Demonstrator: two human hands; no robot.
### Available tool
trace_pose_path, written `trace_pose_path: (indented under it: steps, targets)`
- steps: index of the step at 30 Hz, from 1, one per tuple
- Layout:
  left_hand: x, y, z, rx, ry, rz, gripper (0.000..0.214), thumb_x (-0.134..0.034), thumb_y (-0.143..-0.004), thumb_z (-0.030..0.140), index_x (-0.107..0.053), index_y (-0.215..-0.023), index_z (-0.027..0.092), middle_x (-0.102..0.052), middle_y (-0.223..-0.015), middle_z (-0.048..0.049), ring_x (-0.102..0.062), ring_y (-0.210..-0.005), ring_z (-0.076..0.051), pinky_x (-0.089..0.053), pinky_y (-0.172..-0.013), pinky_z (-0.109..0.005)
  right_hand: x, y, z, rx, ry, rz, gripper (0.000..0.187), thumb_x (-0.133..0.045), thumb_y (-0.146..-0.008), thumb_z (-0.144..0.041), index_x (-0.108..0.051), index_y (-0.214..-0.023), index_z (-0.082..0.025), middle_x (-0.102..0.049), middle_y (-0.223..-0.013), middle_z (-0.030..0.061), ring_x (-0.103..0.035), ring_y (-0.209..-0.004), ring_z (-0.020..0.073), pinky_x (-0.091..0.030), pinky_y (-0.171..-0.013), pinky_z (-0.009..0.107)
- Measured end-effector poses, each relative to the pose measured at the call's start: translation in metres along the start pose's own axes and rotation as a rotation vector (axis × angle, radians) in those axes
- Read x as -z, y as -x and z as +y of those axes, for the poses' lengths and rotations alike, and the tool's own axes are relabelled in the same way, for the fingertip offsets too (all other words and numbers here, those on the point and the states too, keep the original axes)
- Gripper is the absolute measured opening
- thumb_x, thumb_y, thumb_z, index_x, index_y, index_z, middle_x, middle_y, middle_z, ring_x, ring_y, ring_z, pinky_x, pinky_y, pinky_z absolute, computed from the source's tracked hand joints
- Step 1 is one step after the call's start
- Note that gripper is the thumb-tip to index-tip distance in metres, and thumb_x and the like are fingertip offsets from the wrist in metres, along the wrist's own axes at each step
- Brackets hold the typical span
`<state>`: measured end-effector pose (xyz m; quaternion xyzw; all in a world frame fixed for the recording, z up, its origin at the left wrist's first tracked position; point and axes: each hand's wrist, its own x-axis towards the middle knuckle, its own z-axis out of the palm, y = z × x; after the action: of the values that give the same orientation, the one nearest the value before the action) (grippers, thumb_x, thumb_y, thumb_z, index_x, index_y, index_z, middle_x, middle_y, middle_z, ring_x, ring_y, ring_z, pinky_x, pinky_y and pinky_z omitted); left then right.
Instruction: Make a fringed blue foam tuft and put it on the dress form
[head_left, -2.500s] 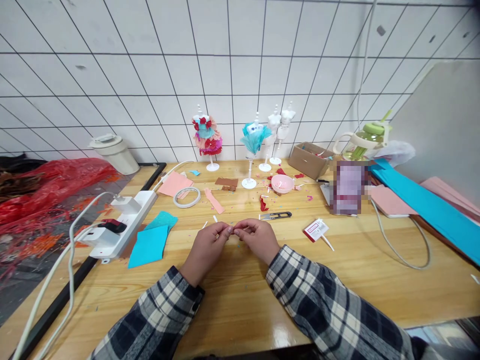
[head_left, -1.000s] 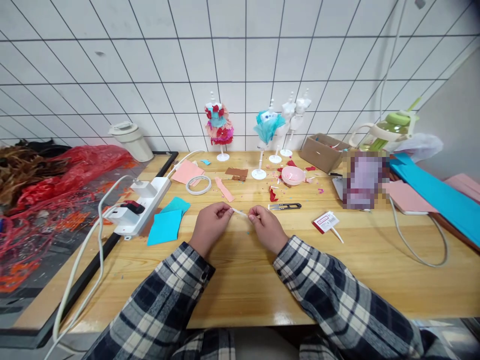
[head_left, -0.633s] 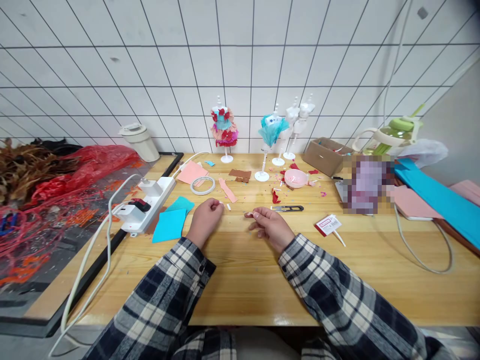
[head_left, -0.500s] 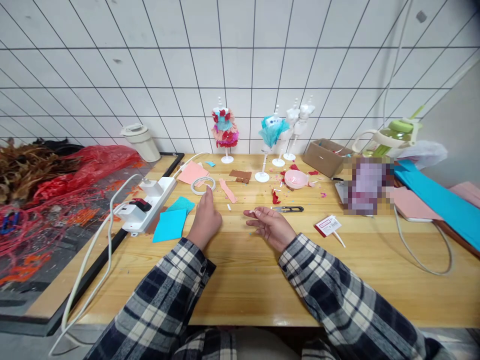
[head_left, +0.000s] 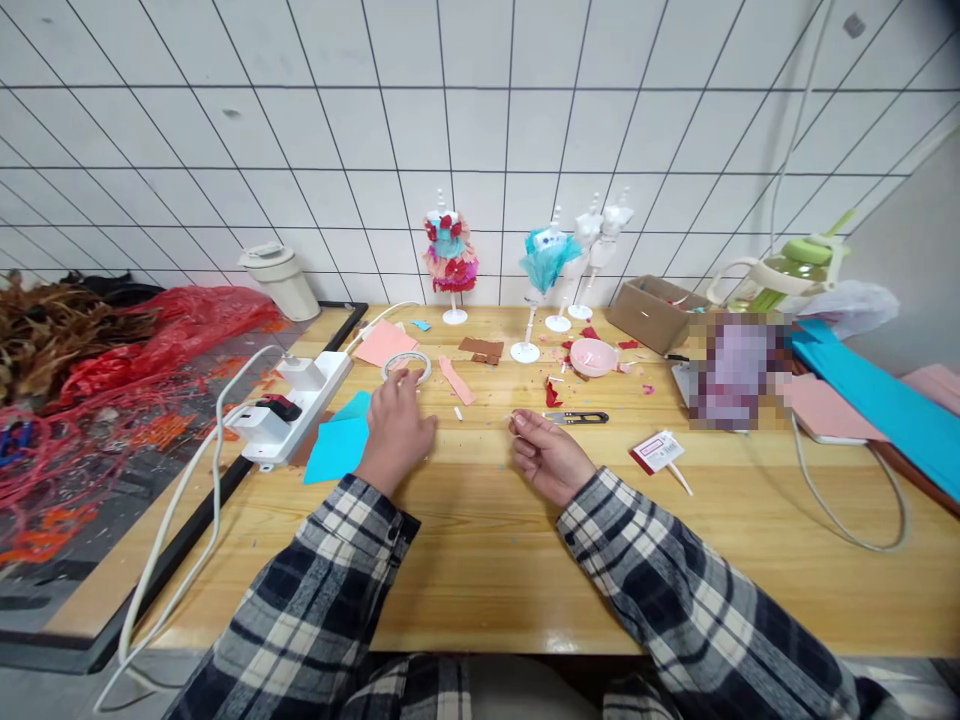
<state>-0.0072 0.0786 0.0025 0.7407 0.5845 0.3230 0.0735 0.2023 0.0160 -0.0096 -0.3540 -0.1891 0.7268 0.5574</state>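
The left hand (head_left: 399, 428), loosely spread and gripping nothing visible, is at the tape roll (head_left: 409, 356), which lies at its 12 o'clock; this looks like a reach, contact unclear. The right hand (head_left: 551, 455) pinches a pale scrap (head_left: 513, 416) too small to identify, thread snips (head_left: 586, 418) at its 2 o'clock. Taking the roll would call for curling around its rim.
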Motion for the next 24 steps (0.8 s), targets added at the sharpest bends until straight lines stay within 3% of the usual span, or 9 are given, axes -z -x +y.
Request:
trace_pose_path:
  steps: [2, 4, 7, 10, 16, 20, 24]
  targets:
    - [-0.006, 0.006, 0.012, 0.080, 0.280, -0.090, 0.029, -0.060, -0.076, 0.035, -0.064, -0.099, 0.017, -0.064, -0.108, -0.0097, -0.057, -0.099, -0.024, -0.043, -0.086, -0.036, -0.001, 0.001, 0.001, 0.015, 0.036, -0.001, 0.034, -0.080, -0.059, -0.028, -0.055, -0.081, -0.020, -0.040, -0.057, -0.0101, -0.019, -0.041, 0.0025, -0.014, -0.035, 0.016]
    - [-0.011, 0.014, 0.027, 0.279, 0.637, -0.269, 0.030, -0.058, -0.078, 0.044, -0.066, -0.081, 0.015, -0.066, -0.082, -0.0063, -0.058, -0.074, -0.017, -0.046, -0.067, -0.028, -0.003, 0.001, 0.004, 0.077, 0.116, 0.030, 0.035, -0.079, -0.060, -0.033, -0.054, -0.081, -0.021, -0.037, -0.057, -0.0104, -0.016, -0.041, 0.0032, -0.012, -0.035, 0.017]
    - [-0.015, 0.024, 0.041, 0.645, 1.173, -0.583, 0.040, -0.056, -0.081, 0.051, -0.065, -0.074, 0.013, -0.056, -0.060, -0.0008, -0.048, -0.049, -0.008, -0.034, -0.044, -0.018, -0.001, -0.001, 0.010, 0.246, 0.330, 0.093, 0.031, -0.074, -0.065, -0.039, -0.056, -0.083, -0.021, -0.044, -0.064, -0.0072, -0.024, -0.044, 0.0046, -0.017, -0.037, 0.018]
    - [-0.013, 0.025, 0.045, 0.890, 1.409, -0.794, 0.036, -0.058, -0.083, 0.045, -0.065, -0.074, 0.011, -0.052, -0.055, 0.0009, -0.045, -0.043, -0.004, -0.026, -0.036, -0.013, 0.003, -0.003, 0.014, 0.430, 0.619, 0.124, 0.021, -0.067, -0.073, -0.037, -0.060, -0.083, -0.020, -0.050, -0.071, -0.0037, -0.032, -0.049, 0.0069, -0.026, -0.043, 0.021]
    - [-0.008, 0.023, 0.045, 0.967, 1.480, -0.828, 0.030, -0.055, -0.087, 0.036, -0.065, -0.076, 0.010, -0.053, -0.054, 0.0013, -0.046, -0.040, -0.003, -0.032, -0.034, -0.010, 0.005, 0.002, 0.012, 0.695, 1.027, 0.156, 0.010, -0.059, -0.081, -0.027, -0.066, -0.082, -0.020, -0.056, -0.076, 0.0009, -0.044, -0.063, 0.0126, -0.038, -0.059, 0.026]
    - [-0.009, 0.025, 0.047, 0.976, 1.418, -0.799, 0.018, -0.057, -0.084, 0.023, -0.065, -0.075, 0.009, -0.055, -0.055, 0.0012, -0.050, -0.042, -0.003, -0.040, -0.039, -0.011, 0.001, 0.006, 0.011, 0.722, 1.087, 0.147, 0.010, -0.059, -0.081, -0.027, -0.066, -0.082, -0.020, -0.057, -0.076, 0.0017, -0.047, -0.065, 0.0139, -0.040, -0.062, 0.027]
    - [-0.011, 0.027, 0.045, 0.869, 1.432, -0.766, 0.012, -0.059, -0.081, 0.019, -0.065, -0.077, 0.010, -0.057, -0.059, 0.0011, -0.054, -0.045, -0.005, -0.044, -0.044, -0.014, 0.002, 0.004, 0.013, 0.713, 1.088, 0.149, 0.011, -0.058, -0.082, -0.027, -0.066, -0.082, -0.020, -0.057, -0.076, 0.0017, -0.047, -0.064, 0.0138, -0.040, -0.061, 0.027]
